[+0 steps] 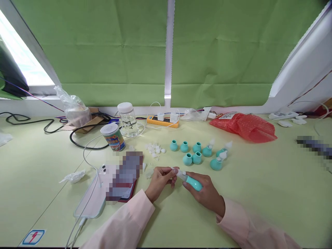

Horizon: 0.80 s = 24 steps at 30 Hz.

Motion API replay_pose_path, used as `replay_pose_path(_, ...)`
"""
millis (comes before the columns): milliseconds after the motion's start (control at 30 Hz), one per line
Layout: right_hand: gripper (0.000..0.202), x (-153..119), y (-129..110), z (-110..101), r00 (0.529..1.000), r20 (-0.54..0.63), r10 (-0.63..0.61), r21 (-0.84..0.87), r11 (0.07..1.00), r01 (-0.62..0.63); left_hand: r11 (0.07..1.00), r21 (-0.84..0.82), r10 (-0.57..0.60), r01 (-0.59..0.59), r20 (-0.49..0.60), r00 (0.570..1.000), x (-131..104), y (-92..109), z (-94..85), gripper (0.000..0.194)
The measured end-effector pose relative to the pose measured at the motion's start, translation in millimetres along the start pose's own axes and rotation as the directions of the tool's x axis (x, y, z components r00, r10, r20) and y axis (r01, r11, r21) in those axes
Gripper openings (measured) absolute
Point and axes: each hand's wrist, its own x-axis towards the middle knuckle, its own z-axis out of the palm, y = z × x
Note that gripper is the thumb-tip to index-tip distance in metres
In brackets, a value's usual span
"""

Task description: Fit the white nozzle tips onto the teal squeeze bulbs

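Teal bulb [195,184] with clear nozzle [181,175]: held above the near middle of the table, between both hands, lying tilted. Right hand [206,192]: fingers clamped around the teal body. Left hand [161,180]: thumb and fingers pinched together at the nozzle's far end; exact contact partly hidden by the fingers.

Surroundings, by decreasing size. Green blinds [223,52] hang behind the pale yellow-green table [259,193]. Red bubble-wrap bag [245,127] lies at the back right. Left of the hands, pale phone [89,197], back up, with a white cable [90,196] running over it; dark-screened phone [127,173], partly pixelated, overlaps its right side and lies just beside the left sleeve [137,211]. Clear plastic bag [75,112] at back left, near looped black cable. Lidded jar [128,119] stands upright behind the printed can [114,138]; orange power strip [162,121] bears two white adapters.

Directly beyond the hands, standing between them and the back edge: five teal bulbs [187,159] without nozzles, then three fitted bulbs [216,164] to their right. Smallest: white pieces [157,149], scattered left of the bulbs.
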Motion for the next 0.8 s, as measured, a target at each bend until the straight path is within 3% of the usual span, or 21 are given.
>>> replay_pose_path(133,0.023,4,-7,-2,0.977,0.137,0.163,0.205,0.96,-0.189,0.996,0.065,0.059,-0.058,-0.008,0.998,0,-2,-0.6,0.029)
replay_pose_path(267,0.03,6,-13,-2,0.886,0.331,0.325,0.44,0.777,-0.45,0.986,0.135,0.102,-0.1,-0.006,0.995,-1,-2,-1.7,0.032)
replay_pose_path(367,0.031,6,-14,-2,0.858,0.391,0.332,0.51,0.698,-0.502,0.973,0.185,0.144,-0.141,0.002,0.99,-2,-1,-2.4,0.032)
replay_pose_path(467,0.029,5,-13,-2,0.875,0.385,0.292,0.516,0.719,-0.467,0.962,0.215,0.17,-0.169,0.016,0.985,-2,3,-1.3,0.031)
replay_pose_path(667,0.024,6,-4,-8,0.936,0.321,0.142,0.423,0.863,-0.276,0.962,0.214,0.153,-0.169,0.089,0.984,-4,16,0.5,0.038)
replay_pose_path(800,0.022,13,2,-25,0.996,0.079,0.046,0.194,0.979,-0.061,0.91,0.282,0.297,-0.305,0.072,0.952,-4,29,-6.9,0.044)
